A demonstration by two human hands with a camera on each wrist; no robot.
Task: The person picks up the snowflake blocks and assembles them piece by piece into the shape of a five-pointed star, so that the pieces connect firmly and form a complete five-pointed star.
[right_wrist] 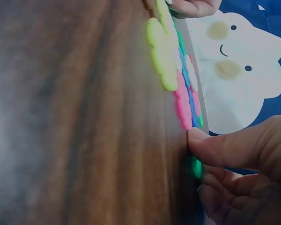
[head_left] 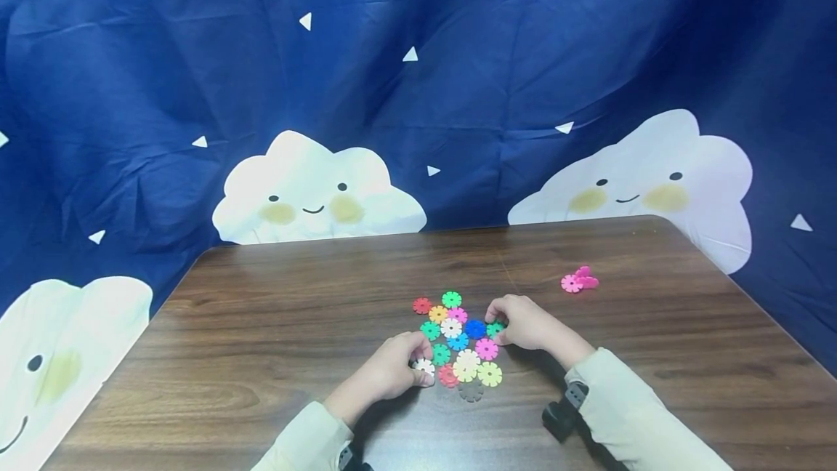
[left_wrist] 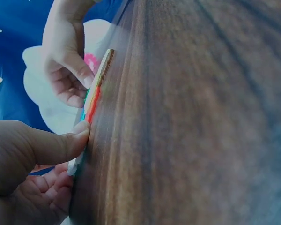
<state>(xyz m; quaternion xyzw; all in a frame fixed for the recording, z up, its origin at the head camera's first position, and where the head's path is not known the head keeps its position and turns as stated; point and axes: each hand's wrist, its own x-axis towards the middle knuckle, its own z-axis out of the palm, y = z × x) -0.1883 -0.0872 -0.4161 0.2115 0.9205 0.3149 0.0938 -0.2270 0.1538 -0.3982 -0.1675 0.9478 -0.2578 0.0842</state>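
Notched plastic snowflake discs in many colours lie in a flat cluster on the wooden table, among them a blue disc [head_left: 475, 329], a pink disc [head_left: 487, 349], a red disc [head_left: 447, 376] and a grey disc [head_left: 471, 391]. At the cluster's near left, my left hand [head_left: 394, 367] pinches a white snowflake disc [head_left: 425, 366] between thumb and fingers. Over on the right side, my right hand [head_left: 525, 321] grips a green snowflake disc [head_left: 495, 329] by its edge, next to the blue one. In the right wrist view, the thumb partly covers that green disc [right_wrist: 196, 168].
A small pink piece made of joined discs [head_left: 572, 283] sits apart at the back right of the wooden table [head_left: 294, 311]. Behind the table hangs a blue curtain [head_left: 458, 93] printed with clouds and triangles.
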